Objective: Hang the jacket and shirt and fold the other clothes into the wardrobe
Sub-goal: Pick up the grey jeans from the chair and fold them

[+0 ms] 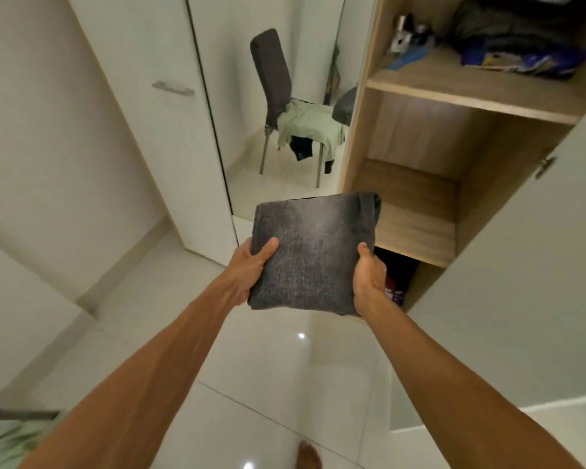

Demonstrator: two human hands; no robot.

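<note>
From the head view, the left hand [247, 270] and right hand [369, 279] clasp a folded dark grey knitted garment [313, 253] at its near corners. The bare wooden wardrobe shelf [416, 228] lies just ahead and rightward, nearer the right hand.

The left hand [247, 272] and right hand [369, 279] grip a folded grey garment [313, 255] by its 2 sides (thumbs on top); the open wardrobe [410, 218] shelf lies just beyond the right hand.
</note>
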